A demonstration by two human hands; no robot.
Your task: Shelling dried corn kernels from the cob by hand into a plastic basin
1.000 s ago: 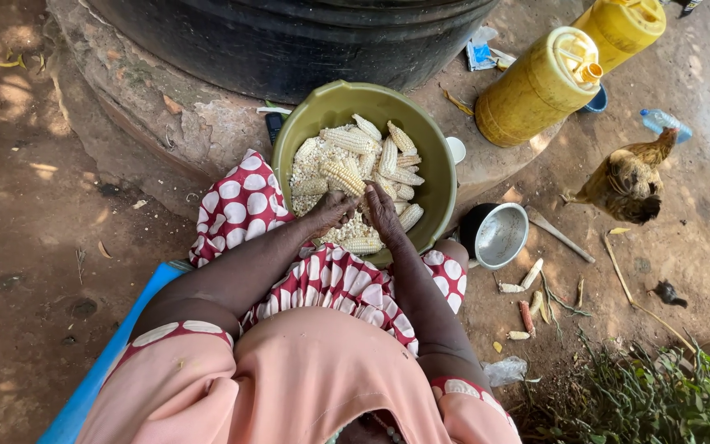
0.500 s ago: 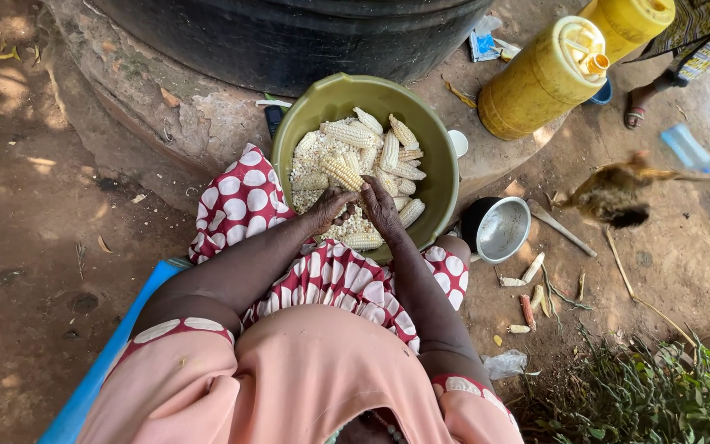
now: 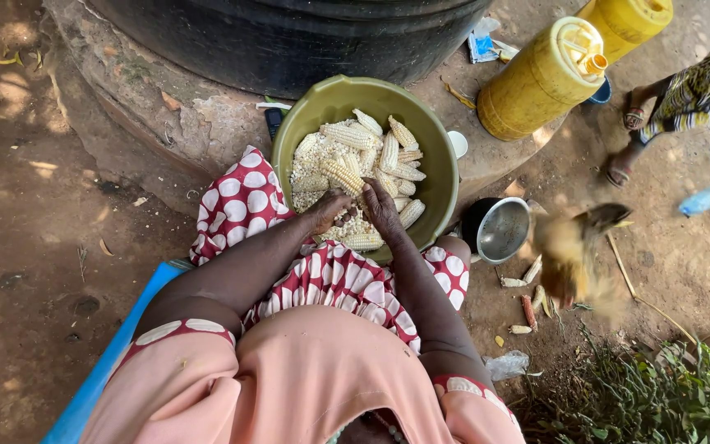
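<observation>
Corn cobs lay heaped in a green basin that sat on the person's lap, on a red cloth w/ white dots; loose kernels filled the basin's left side and bottom.

Head view (only one given): both hands met at the near rim of the basin. Left hand was curled, fingers bent down into the kernels, apparently around a cob, though I couldn't tell how tight. Right hand lay just beside it, touching, fingers pressed together and bent over the same spot; what sat under them was hidden.

To the right on the dirt stood a small metal bowl, near it a few bare cobs. A chicken, blurred, stood just right of the bowl. Two yellow jerrycans stood beyond, beside a big black tank. Another person's sandalled feet showed at far right, w/ a blue plastic bottle lying close by.
</observation>
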